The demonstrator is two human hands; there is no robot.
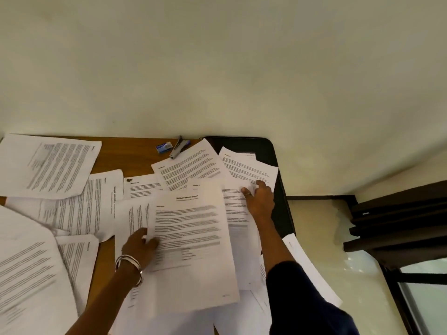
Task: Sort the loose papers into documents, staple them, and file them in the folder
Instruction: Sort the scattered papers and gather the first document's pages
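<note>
— What lies beyond the work itself?

— A wooden bench (135, 155), brown and bare in strips, pushed against a pale cream wall (217, 68).

— And to the right?

— A light, glossy floor (321, 228), with dark wooden slats (396, 213) stacked near the corner. Below them stands a dark frame (396, 284) around a greenish pane (428, 296).

— Anything at the wall's foot?

— A dark skirting strip (316, 197).

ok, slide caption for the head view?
Both hands, left hand and right hand, sorting loose papers on wooden desk; stapler untouched.
</note>
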